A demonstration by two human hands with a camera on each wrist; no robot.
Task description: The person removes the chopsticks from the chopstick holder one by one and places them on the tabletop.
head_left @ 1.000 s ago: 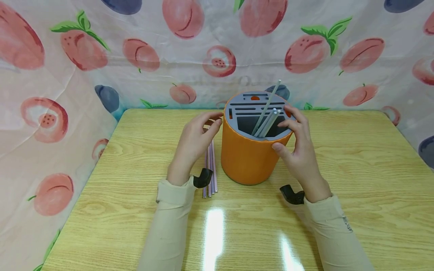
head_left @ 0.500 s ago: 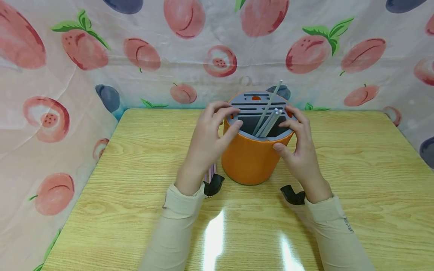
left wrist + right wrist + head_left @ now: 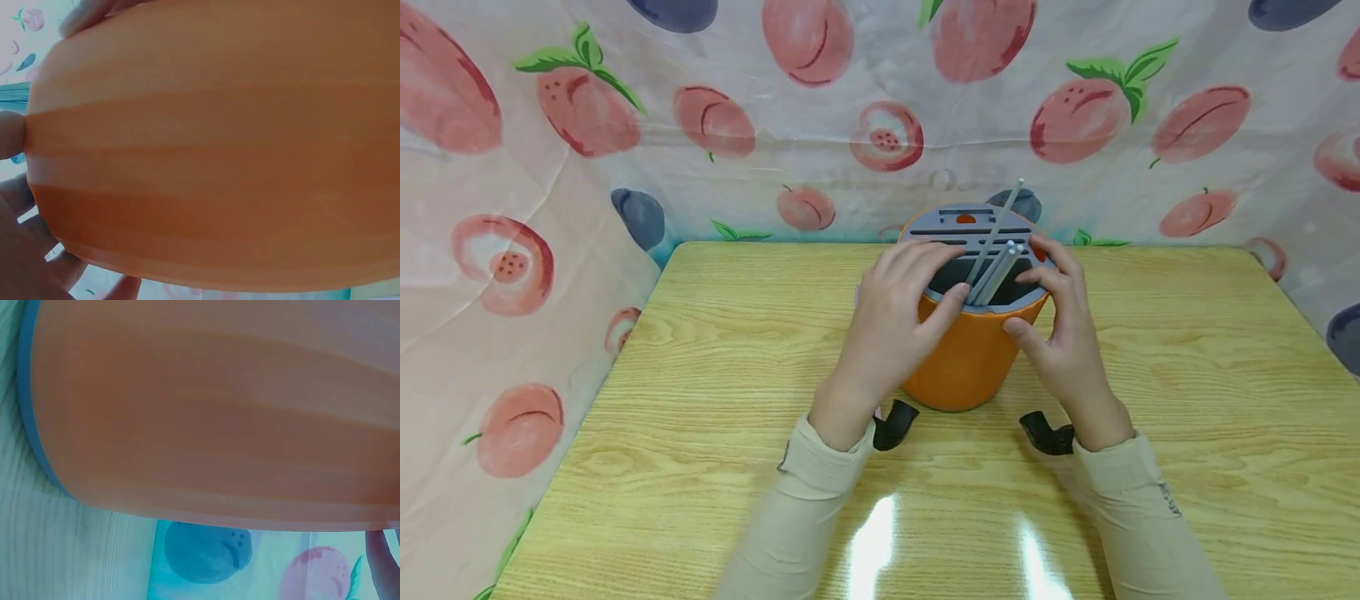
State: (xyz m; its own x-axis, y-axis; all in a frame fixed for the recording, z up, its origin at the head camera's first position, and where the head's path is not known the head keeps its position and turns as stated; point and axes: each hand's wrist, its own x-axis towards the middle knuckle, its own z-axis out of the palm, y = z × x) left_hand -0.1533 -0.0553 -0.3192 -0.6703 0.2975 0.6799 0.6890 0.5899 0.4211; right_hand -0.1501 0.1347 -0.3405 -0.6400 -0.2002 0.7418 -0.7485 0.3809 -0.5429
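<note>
Fingers of the left hand arch across the left side of the slotted grey top, loosely bent, and there's a clear gap between them and the thumb! That thumb's tip sits right by the sticks, though whether it touches one I can't tell from here. Over to the right hand, and it's a proper grip: thumb against the front of the orange holder, fingers hooked over the right rim. The holder itself stands upright between the two hands, toward the back of the wooden table. Look into the big front compartment: one long pale stick leans to the right, well above a cluster of shorter sticks tilted the same way. A pink sliver peeps out beside the left wrist, the rest hidden. Beige sleeves on both arms, black wrist pieces inside each cuff, and behind it all a peach-print cloth. Both wrist views? Nearly filled by that orange wall!
</note>
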